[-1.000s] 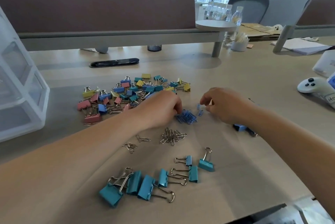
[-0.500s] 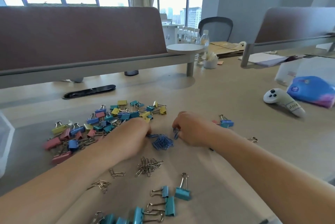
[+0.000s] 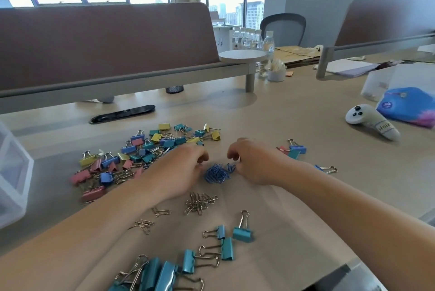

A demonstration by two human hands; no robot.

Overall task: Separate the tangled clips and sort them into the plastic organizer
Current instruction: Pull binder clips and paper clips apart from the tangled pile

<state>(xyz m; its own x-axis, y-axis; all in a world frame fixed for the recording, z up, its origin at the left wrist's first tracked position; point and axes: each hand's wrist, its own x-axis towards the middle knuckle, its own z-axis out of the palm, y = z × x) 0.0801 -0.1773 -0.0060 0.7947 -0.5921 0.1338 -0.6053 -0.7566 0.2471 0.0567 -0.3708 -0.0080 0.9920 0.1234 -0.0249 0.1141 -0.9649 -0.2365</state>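
A tangle of blue paper clips (image 3: 219,173) lies on the desk between my hands. My left hand (image 3: 181,170) has curled fingers pinching the tangle's left edge. The fingertips of my right hand (image 3: 255,162) pinch a blue clip at its right edge. Silver paper clips (image 3: 200,202) lie in a heap just nearer me, with two smaller bunches (image 3: 143,224) to the left. A mixed pile of coloured binder clips (image 3: 141,154) spreads behind my left hand. Teal binder clips (image 3: 221,243) sit near the front edge. The clear plastic organizer (image 3: 13,173) stands at the far left.
A white game controller (image 3: 369,121) and a blue packet (image 3: 409,104) lie at the right. A few binder clips (image 3: 294,149) sit behind my right wrist. A desk divider (image 3: 106,50) runs across the back, and a person stands behind it by the window.
My head has tilted up and right, so the organizer has slid towards the left edge. Both hands have stayed at the blue tangle, the right one drawing closer to it.
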